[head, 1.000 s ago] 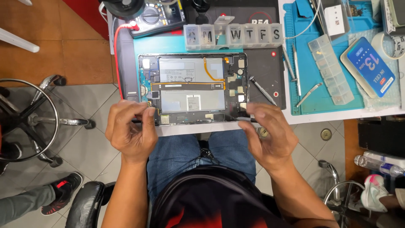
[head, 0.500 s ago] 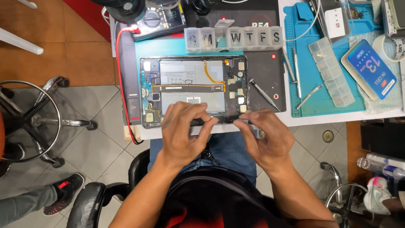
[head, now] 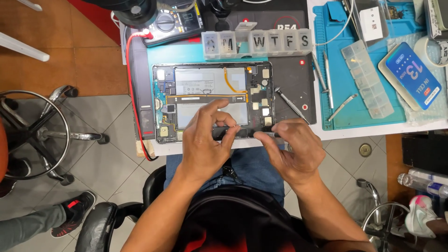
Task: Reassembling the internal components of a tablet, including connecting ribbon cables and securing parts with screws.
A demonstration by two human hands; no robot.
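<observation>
An opened tablet, its back cover off and its battery cells, orange flex cables and small metal shields exposed, lies flat on a dark mat near the front edge of the worktop, directly ahead of the person. Both hands meet at the tablet's near edge. The left hand rests over the lower middle of the tablet, its index finger stretched forward across the lower battery cell while the thumb and the other fingers curl together in a pinch at the bottom frame; whatever sits between those fingertips is too small to make out. The right hand lies just beside it, at the tablet's lower right corner, fingers bent and closed loosely toward the thumb, its fingertips touching the frame edge; whether it grips anything cannot be told. A screwdriver lies slantwise on the mat just right of the tablet, near the right hand. Beyond the tablet stands a row of clear pill-box compartments, and further right a blue mat carries tweezers.
</observation>
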